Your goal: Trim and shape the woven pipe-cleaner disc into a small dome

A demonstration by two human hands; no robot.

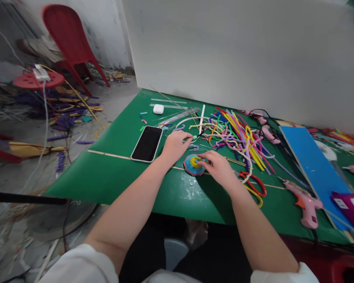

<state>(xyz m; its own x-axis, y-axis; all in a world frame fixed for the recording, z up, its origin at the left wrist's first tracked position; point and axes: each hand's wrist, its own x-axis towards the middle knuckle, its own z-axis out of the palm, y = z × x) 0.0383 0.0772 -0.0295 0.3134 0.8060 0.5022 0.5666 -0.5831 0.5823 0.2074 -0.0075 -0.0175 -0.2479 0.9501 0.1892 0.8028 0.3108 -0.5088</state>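
A small round craft piece (191,169), blue with a pinkish rim and a yellow centre, sits on the green table. The fingers of my right hand (216,167) are pinched at its yellow top from the right side. My left hand (177,145) is up and to the left of the piece, with thumb and fingertips close together beside a small green bit (194,137). Whether those fingertips hold anything is too small to make out. Colourful fuzzy stems (236,133) are heaped behind my right hand.
A phone (147,144) and a white case (158,109) lie left on the table (106,177). Scissors (258,186), a pink glue gun (305,200), a blue board (315,169) and a purple item (349,208) are right. A white panel (238,59) stands behind.
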